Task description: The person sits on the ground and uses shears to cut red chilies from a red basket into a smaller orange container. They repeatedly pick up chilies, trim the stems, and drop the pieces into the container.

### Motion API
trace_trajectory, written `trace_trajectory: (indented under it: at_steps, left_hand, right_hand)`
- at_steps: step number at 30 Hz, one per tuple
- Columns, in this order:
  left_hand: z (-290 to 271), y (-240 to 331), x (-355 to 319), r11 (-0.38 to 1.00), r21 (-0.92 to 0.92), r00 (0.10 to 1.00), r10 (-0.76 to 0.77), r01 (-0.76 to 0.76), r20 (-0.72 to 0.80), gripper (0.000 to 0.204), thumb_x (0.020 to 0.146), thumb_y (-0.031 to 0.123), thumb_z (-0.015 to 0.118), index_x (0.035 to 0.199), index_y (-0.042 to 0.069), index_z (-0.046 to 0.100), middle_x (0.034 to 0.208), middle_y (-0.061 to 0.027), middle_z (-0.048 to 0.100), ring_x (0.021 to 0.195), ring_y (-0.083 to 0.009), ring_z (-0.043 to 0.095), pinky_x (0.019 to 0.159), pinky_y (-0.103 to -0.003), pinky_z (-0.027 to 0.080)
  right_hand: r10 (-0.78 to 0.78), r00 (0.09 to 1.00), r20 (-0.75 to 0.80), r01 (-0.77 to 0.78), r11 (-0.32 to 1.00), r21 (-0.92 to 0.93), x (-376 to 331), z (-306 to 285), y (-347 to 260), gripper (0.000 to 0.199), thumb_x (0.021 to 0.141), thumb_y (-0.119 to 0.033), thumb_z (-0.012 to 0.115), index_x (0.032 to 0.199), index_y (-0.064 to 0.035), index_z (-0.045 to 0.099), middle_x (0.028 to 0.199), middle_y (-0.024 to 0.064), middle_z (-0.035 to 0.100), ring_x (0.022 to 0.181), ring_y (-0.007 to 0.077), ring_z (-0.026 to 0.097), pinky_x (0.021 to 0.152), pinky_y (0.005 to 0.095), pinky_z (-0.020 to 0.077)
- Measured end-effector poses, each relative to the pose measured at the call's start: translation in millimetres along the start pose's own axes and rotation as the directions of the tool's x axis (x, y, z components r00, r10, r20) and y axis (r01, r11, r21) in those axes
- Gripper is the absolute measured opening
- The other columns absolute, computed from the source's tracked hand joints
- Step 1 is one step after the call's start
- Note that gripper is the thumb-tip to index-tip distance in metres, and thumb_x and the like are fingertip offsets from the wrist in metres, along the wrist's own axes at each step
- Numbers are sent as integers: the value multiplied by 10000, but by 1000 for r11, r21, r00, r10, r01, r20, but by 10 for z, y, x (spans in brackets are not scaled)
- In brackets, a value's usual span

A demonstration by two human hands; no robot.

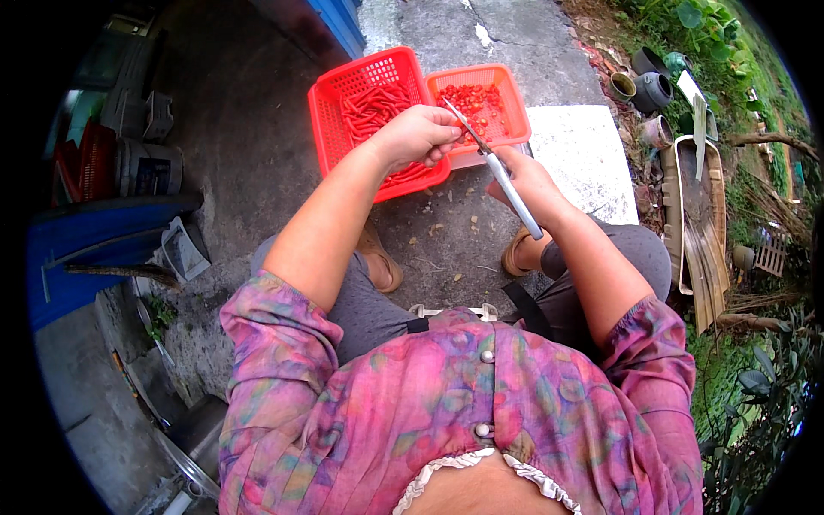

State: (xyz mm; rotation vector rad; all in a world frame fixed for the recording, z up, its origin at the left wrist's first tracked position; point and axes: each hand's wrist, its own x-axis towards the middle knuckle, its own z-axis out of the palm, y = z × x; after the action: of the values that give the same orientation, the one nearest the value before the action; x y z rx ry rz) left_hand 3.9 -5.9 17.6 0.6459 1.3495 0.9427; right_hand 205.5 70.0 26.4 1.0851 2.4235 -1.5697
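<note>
Red chillies (371, 110) in the larger basket (322, 129) by the left hand (416, 137) in the head view, probably for easy reach, fingers (444, 135) curled, any hold too hidden to tell, and scissors (500, 174) gripped in the right hand (536, 186), tips over the paler basket (513, 107) of cut pieces (476, 96), seemingly for catching them.

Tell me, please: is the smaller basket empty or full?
Neither: in the smaller basket, red pieces cover only part of the bottom.
</note>
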Motion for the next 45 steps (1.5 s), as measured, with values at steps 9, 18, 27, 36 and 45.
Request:
trace_trajectory:
  at_steps: [9, 18, 27, 36, 45]
  left_hand:
    - [-101, -37, -3, 1000, 0, 998, -5, 5, -66, 192, 927, 174, 497, 752, 95, 507, 557, 55, 409, 442, -50, 352, 404, -198, 298]
    - [17, -1, -16, 998, 52, 999, 32, -32, 3, 159, 928, 161, 490, 825, 54, 549, 573, 40, 438, 465, -57, 400, 413, -199, 322]
    - [-83, -70, -4, 997, 72, 998, 0, 4, -63, 212, 921, 197, 520, 764, 62, 563, 526, 37, 453, 421, -47, 399, 404, -182, 331]
    - [-87, -145, 37, 999, -1, 996, 46, -46, -82, 195, 930, 179, 499, 769, 79, 548, 555, 44, 461, 450, -47, 420, 420, -189, 345]
    - [22, -48, 4, 999, -33, 1000, 17, -17, -7, 163, 909, 134, 505, 789, 41, 564, 568, 25, 485, 461, -68, 446, 425, -206, 375]
  right_hand:
    - [124, 992, 13, -125, 990, 71, -22, -66, -109, 333, 757, -46, 640, 1081, -42, 564, 727, 32, 562, 598, 72, 519, 510, 239, 424]
    - [-22, 1000, -5, 22, 998, 50, -28, 10, -47, 354, 743, -63, 661, 1074, -29, 540, 727, 37, 561, 655, 111, 545, 577, 269, 444]
    - [111, 993, 32, -110, 993, -37, -65, -60, -199, 316, 688, -93, 683, 988, -23, 612, 746, 161, 645, 707, 244, 648, 640, 351, 487]
    - [163, 985, 51, -170, 970, 173, -29, -51, -92, 342, 718, -65, 656, 1052, -36, 587, 713, 123, 626, 634, 163, 621, 555, 303, 475]
    - [-34, 999, 5, 34, 999, 15, -11, 4, -29, 346, 749, -43, 646, 1078, -12, 544, 761, 50, 575, 706, 94, 535, 618, 256, 446]
